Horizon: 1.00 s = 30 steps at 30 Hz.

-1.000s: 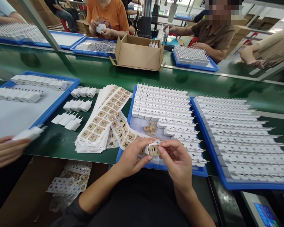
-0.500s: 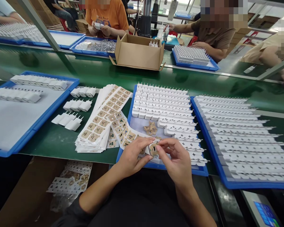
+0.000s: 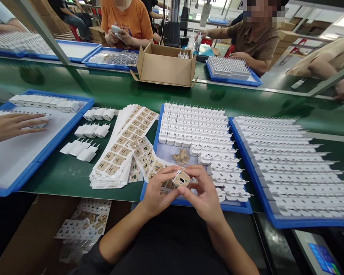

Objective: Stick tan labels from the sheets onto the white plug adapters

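A white plug charger (image 3: pixel 177 184) is held between my two hands, its port face turned up toward me. A tan sticker (image 3: pixel 181 178) with port cut-outs lies over that face. My left hand (image 3: pixel 157 193) is closed on the charger's left side, thumb below and fingers above. On the right edge my right hand (image 3: pixel 206 196) is closed too, its thumb at the sticker's lower edge and its fingers behind. Under my hands is a blue-rimmed tray (image 3: pixel 157 131) with rows of white chargers (image 3: pixel 195 122). Crumpled tan scraps (image 3: pixel 181 156) lie inside it.
Sticker sheets (image 3: pixel 114 156) are stacked left of the tray, beside small groups of chargers (image 3: pixel 86 149). Another full tray (image 3: pixel 275 223) stands right. At far left, another person's hand (image 3: pixel 20 124) reaches over a tray (image 3: pixel 50 156). An open carton (image 3: pixel 166 68) sits beyond.
The charger has turned so its stickered face shows more fully, and my right thumb has moved down to the sticker's lower edge. Another person's hand has come in over the left tray.
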Tool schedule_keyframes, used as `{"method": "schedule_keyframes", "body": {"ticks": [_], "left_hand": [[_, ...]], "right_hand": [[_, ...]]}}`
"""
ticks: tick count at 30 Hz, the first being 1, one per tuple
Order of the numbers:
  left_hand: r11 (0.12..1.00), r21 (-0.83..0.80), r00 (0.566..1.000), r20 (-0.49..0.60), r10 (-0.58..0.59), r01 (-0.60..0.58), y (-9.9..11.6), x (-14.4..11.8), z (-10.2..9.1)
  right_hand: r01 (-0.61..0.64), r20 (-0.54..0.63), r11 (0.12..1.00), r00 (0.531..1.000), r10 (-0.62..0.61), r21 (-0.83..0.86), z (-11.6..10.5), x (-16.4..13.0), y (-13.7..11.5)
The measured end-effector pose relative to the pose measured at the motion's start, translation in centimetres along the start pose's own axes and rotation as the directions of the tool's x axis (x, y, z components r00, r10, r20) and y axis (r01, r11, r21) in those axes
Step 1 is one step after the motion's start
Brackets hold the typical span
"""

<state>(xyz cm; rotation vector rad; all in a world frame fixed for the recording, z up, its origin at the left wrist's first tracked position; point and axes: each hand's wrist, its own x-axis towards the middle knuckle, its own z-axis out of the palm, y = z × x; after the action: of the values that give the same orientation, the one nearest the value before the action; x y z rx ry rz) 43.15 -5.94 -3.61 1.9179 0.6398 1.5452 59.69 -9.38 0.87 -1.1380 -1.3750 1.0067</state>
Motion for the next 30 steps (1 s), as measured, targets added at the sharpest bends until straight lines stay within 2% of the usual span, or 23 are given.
{"method": "schedule_keyframes", "body": {"ticks": [2, 4, 10, 13, 18, 25, 30], "left_hand": [[1.000, -0.013, 1.000, -0.011, 0.028, -0.028, -0.1, -0.2, 0.1], [0.999, 0.003, 0.999, -0.020, 0.042, -0.042, -0.1, -0.3, 0.2], [0.983, 0.146, 0.993, -0.019, 0.114, -0.110, -0.1, 0.3, 0.4], [0.975, 0.170, 0.989, -0.014, 0.147, -0.143, 0.1, 0.8, 0.4], [0.972, 0.147, 0.983, 0.005, 0.184, -0.183, 0.3, 0.9, 0.2], [0.957, 0.199, 0.977, -0.003, 0.214, -0.209, 0.1, 0.9, 0.2], [0.924, 0.263, 0.959, 0.023, 0.282, -0.278, 0.1, 1.0, 0.1]], "right_hand": [[-0.023, -0.008, 0.989, 1.000, 0.025, 0.145, 0.1, 0.0, 0.4], [-0.025, -0.027, 0.980, 0.999, 0.031, 0.199, 0.2, 0.1, 0.6], [0.007, -0.077, 0.997, 0.997, -0.001, 0.073, 0.8, 0.5, 0.3], [0.019, -0.095, 0.996, 0.995, -0.011, 0.089, 1.4, 0.5, 0.2], [0.119, -0.156, 0.988, 0.982, -0.103, 0.096, 1.7, 0.8, 0.5], [0.063, -0.098, 0.979, 0.994, -0.044, 0.195, 1.4, 0.7, 0.9], [0.087, -0.128, 0.976, 0.990, -0.063, 0.198, 1.6, 0.8, 0.8]]}}
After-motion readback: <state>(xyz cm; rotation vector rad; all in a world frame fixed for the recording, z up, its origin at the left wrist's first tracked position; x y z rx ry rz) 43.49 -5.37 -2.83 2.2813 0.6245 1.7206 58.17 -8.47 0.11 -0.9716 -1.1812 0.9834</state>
